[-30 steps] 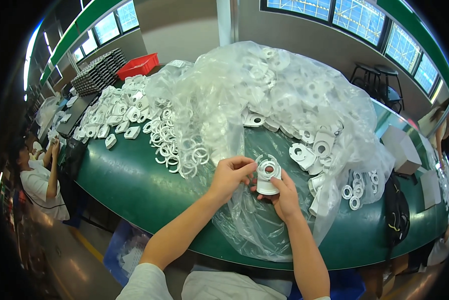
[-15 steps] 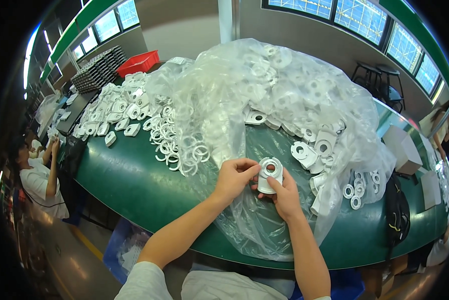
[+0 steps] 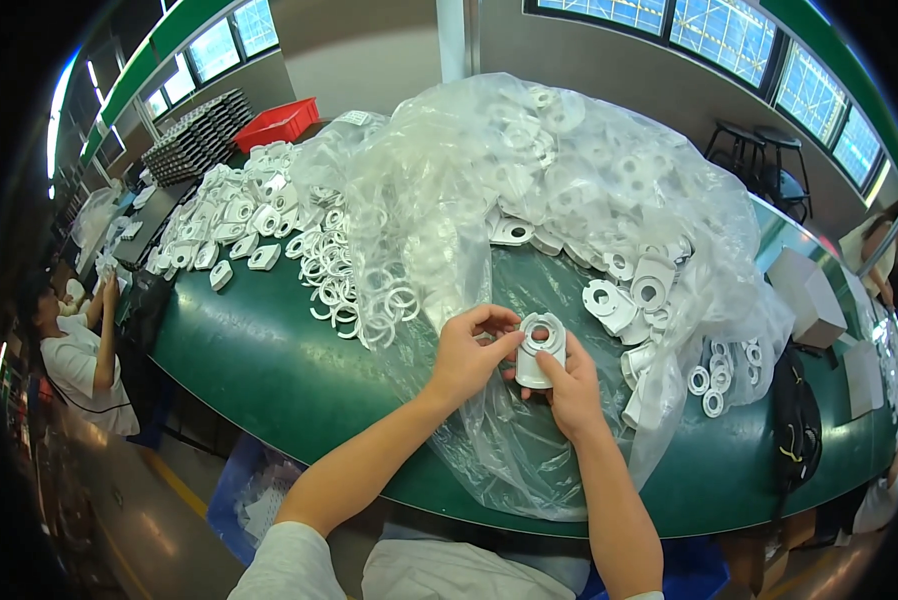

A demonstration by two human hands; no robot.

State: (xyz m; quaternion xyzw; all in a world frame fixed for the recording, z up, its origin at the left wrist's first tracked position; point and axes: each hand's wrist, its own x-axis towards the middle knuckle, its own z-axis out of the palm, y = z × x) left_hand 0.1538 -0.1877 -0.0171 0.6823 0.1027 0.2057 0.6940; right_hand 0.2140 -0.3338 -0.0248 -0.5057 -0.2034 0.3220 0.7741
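My right hand (image 3: 574, 390) grips a white plastic part (image 3: 540, 368) with a round hole, its thumb lying across the front face. A notched white ring (image 3: 542, 325) sits around the hole at the upper end. At the ring's left edge, my left hand (image 3: 469, 350) has its thumb and curled fingers closed against it; its fingertips are partly hidden. Both hands are above clear plastic sheeting (image 3: 524, 470) on the green table (image 3: 269, 370). Similar white parts (image 3: 624, 300) lie just beyond my right hand.
A large clear bag (image 3: 439, 150) full of white parts covers the table's middle. Loose rings (image 3: 334, 275) and a pile of white housings (image 3: 234, 215) lie left. A red bin (image 3: 277, 124) stands behind them. More rings (image 3: 711, 380) and a black bag (image 3: 794, 425) lie right. A co-worker (image 3: 84, 350) sits left.
My left fingers have lifted and curled slightly, while its thumb stays at the ring's edge. The part in my right hand has barely moved.
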